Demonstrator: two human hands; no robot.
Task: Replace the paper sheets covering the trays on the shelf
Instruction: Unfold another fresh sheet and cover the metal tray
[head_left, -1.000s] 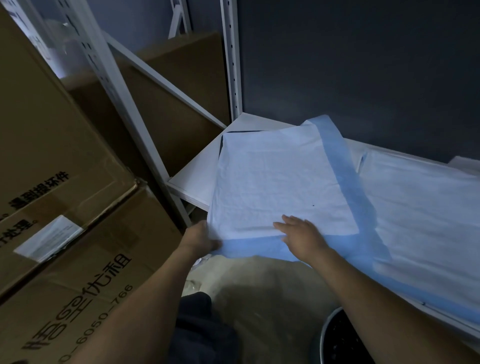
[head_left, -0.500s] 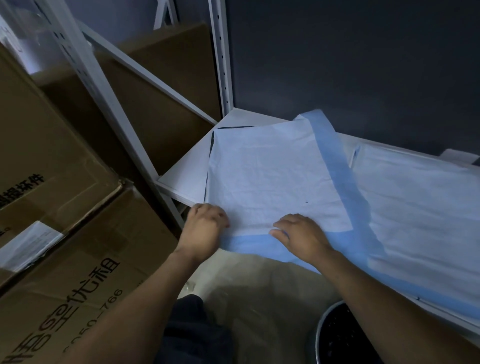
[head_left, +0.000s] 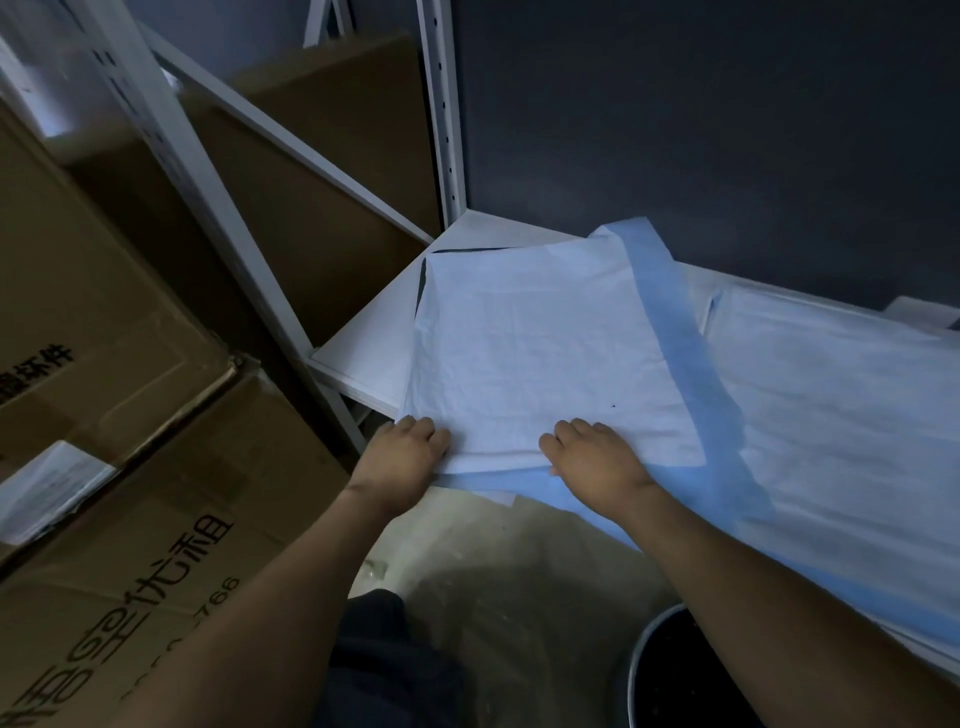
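Lying flat over the tray (head_left: 422, 283) at the shelf's (head_left: 363, 348) left end, the paper sheet (head_left: 540, 353) stretches away from both hands, its near edge running left to right beneath them. The left hand (head_left: 410, 454) bends its fingers over the near-left corner, grip not discernible; the right hand (head_left: 595, 462) presses relaxed fingers on that edge.

The white paper sheet with a blue border (head_left: 545, 353) hides nearly all of the dark tray (head_left: 422, 280) under it (only thin slivers show at its far left corner). Neither thumb shows clearly, so whether the left hand (head_left: 402, 457) and right hand (head_left: 597, 462) pinch the sheet cannot be told. The round dark bin (head_left: 675, 675) is cut by the bottom edge. The white box label (head_left: 47, 483) is unreadably blurred.
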